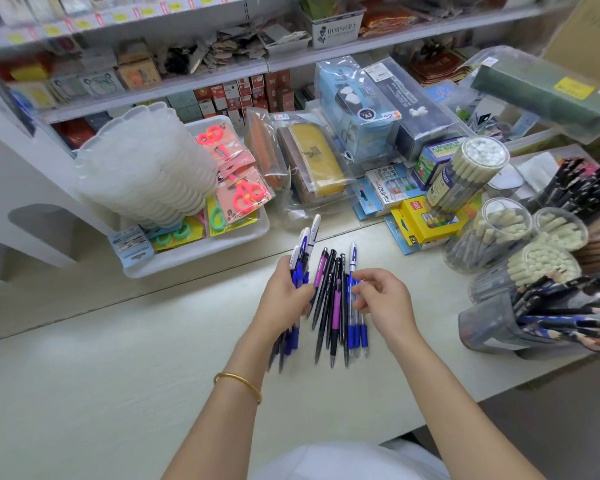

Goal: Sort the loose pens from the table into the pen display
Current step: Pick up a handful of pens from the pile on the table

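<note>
Shelves (pixel 187 77): we see stationery stock packed along the back wall, behind and above everything else.
Table (pixel 118 341): a pale top runs across our view and carries all the goods below.
Tray (pixel 201 251): white, at the back left of the table; it holds carded scissors (pixel 243 192) and a leaning stack of white palettes (pixel 142 168).
Pencil cases (pixel 312 164): bagged in clear plastic, just right of the tray.
Pen display (pixel 489 323): we count grey cups crowded with pens and pencils at the table's right edge, well apart from the loose pile.
Pencil tubs (pixel 492 233): clear round tubs with pale eraser ends showing, standing just behind the display cups.
Left grip (pixel 284 296): fingers are curled round a bundle of blue pens (pixel 300 268), whose white caps fan out above the knuckles and whose tips blur below the wrist.
Right grip (pixel 385 299): thumb and fingertips pinch a blue-and-white pen (pixel 353 261) at the right side of the pile.
Loose pens (pixel 336 306): black, purple and blue ones lie roughly parallel on the table between our two grips, tips pointing towards us.
Bangle (pixel 238 384): a thin gold band sits on the left wrist.
</note>
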Available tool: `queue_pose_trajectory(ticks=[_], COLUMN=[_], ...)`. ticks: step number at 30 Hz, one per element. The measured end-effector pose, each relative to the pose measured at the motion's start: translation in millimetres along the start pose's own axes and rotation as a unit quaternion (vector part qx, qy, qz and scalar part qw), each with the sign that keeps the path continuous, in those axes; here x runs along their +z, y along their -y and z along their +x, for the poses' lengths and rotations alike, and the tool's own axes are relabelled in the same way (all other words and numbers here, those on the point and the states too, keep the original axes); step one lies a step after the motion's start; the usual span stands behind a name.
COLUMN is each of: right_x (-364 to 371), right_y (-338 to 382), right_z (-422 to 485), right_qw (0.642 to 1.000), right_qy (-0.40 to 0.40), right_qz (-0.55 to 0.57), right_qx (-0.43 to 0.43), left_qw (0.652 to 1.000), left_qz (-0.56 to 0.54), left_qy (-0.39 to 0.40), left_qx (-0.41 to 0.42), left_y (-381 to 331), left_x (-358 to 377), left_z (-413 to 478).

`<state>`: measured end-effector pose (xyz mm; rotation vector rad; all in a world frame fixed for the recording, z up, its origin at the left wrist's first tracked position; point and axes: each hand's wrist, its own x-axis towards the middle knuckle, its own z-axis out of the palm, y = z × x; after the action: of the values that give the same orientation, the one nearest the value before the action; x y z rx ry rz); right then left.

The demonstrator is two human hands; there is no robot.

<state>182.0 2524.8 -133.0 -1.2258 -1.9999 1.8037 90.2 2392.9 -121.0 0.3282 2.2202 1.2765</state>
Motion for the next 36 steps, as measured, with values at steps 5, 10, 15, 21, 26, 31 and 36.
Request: queue_pose_trajectory(ticks=[5, 10, 15, 21, 26, 31, 36], right_x=[21, 48, 62, 76, 91, 110, 117], right_y=[23, 35, 57, 72, 84, 85, 88], right_z=[-26, -56, -61, -59, -69, -79, -93], right_qw=[0.987, 0.873, 0.759, 0.723, 0.714, 0.706, 0.705], right_qy=[0.072, 0.188, 0.149, 0.221, 0.289, 0.299, 0.331], right_qz=[0.119, 0.345, 0.552, 0.593, 0.599, 0.607, 0.600], right_qx=[0.078, 0.287, 0.310, 0.277, 0.221, 0.211, 0.182], left_qw=[0.971, 0.926, 0.906, 0.878, 0.835, 0.861, 0.922], left_qz=[-0.222, -0.315, -0.336, -0.399, -0.490, -0.446, -0.302], left_qy=[-0.059, -0.126, -0.136, -0.145, -0.154, -0.155, -0.174], left_qx=[0.066, 0.164, 0.216, 0.220, 0.198, 0.191, 0.170], left_y=[-44, -76, -80, -81, -72, -57, -36], left_x=[-19, -29, -31, -30, -34, -52, -63], left_z=[-13, -28, -46, -63, -65, -70, -75])
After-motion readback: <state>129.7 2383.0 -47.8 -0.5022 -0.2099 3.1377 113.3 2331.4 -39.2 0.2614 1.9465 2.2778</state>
